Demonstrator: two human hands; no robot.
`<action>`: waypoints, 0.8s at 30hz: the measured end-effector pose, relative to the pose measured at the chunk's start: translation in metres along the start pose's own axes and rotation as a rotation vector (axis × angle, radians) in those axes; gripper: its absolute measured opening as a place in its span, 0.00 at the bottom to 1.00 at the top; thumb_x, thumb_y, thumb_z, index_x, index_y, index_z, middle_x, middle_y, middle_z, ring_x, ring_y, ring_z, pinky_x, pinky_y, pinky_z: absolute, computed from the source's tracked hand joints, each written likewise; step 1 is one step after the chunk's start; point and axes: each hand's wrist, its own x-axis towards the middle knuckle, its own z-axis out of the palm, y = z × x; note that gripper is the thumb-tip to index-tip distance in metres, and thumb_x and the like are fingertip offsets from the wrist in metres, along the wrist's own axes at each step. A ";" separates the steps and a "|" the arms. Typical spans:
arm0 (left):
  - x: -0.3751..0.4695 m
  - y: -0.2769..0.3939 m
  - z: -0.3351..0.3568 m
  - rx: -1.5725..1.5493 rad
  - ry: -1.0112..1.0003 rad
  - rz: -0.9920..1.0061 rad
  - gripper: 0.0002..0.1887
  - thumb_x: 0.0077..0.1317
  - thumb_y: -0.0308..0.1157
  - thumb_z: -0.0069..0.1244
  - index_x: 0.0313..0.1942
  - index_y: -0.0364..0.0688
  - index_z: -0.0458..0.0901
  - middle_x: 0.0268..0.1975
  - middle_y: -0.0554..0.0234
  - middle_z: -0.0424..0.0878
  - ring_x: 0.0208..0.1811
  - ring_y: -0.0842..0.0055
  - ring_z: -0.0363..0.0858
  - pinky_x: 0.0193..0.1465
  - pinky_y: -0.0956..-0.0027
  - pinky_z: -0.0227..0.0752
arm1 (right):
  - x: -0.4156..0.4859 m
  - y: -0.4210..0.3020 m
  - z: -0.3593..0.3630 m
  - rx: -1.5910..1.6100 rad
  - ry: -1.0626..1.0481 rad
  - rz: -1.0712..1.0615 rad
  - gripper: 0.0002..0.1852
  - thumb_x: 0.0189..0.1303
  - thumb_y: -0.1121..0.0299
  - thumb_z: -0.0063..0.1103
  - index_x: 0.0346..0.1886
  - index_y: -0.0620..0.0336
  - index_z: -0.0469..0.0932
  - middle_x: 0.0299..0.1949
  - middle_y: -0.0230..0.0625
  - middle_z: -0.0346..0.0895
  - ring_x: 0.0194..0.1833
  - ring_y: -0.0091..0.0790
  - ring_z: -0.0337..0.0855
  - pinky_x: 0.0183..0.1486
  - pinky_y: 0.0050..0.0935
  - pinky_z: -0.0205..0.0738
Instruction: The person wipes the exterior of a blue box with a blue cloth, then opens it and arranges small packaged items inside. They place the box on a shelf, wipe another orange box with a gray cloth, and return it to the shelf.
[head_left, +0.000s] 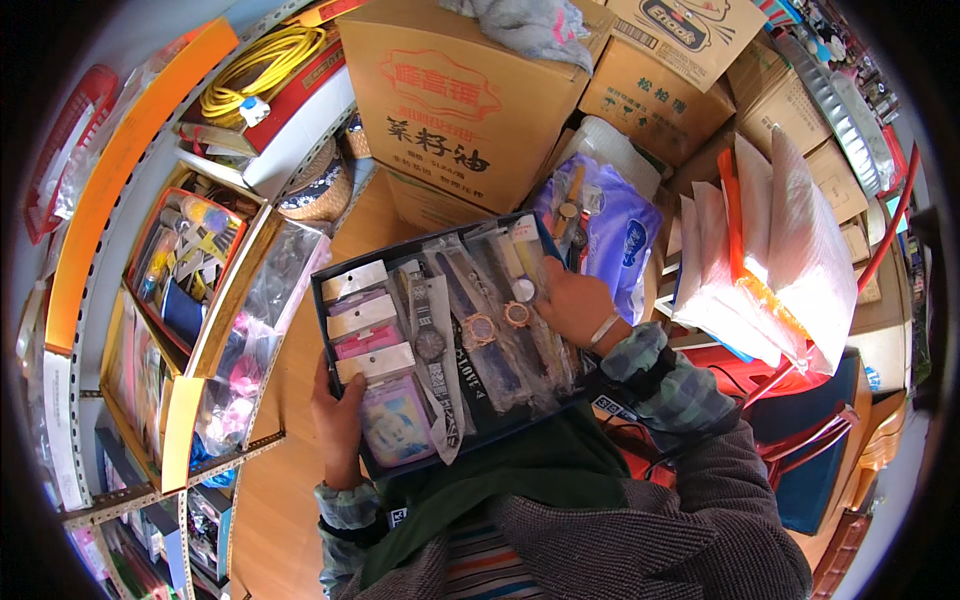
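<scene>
A shallow dark box (495, 442) lies tilted in front of my torso. My left hand (341, 412) grips its left rim, with the thumb on top. Inside, wristwatches in clear plastic sleeves lie side by side, including a black watch (430, 343) and two with rose-gold cases, one a dark-strapped watch (480, 330). Along the left end, small packets with card headers (375, 360) are stacked above a purple-framed picture packet (396, 427). My right hand (577, 300) is curled over the box's right end, beside the sleeved watches; its fingertips are hidden, so its hold is unclear.
Metal shelving (232, 457) with trays of small goods stands at the left, below a coiled yellow cable (259, 71). Large cardboard cartons (457, 112) are stacked ahead. Right of the box sit a purple tissue pack (619, 232), with watches on it, and white padded mailers (795, 255).
</scene>
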 end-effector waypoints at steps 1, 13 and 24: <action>0.000 0.000 0.001 -0.019 0.000 0.013 0.31 0.64 0.21 0.54 0.68 0.30 0.66 0.56 0.53 0.81 0.54 0.74 0.80 0.57 0.70 0.73 | 0.004 -0.001 0.002 0.042 0.035 0.000 0.31 0.56 0.57 0.65 0.59 0.63 0.68 0.34 0.49 0.83 0.36 0.56 0.84 0.39 0.50 0.78; 0.001 -0.006 0.001 -0.068 0.028 0.030 0.32 0.63 0.20 0.54 0.68 0.32 0.67 0.49 0.56 0.84 0.44 0.77 0.82 0.47 0.72 0.77 | 0.031 0.005 0.015 0.314 -0.062 0.013 0.24 0.53 0.57 0.67 0.46 0.67 0.76 0.35 0.56 0.80 0.40 0.59 0.81 0.44 0.51 0.75; 0.003 -0.008 0.004 -0.108 0.024 0.048 0.33 0.62 0.19 0.54 0.69 0.32 0.65 0.50 0.54 0.83 0.46 0.76 0.81 0.49 0.72 0.76 | 0.017 -0.042 -0.028 -0.039 0.009 -0.275 0.17 0.55 0.62 0.62 0.40 0.67 0.75 0.30 0.56 0.80 0.34 0.60 0.82 0.39 0.51 0.78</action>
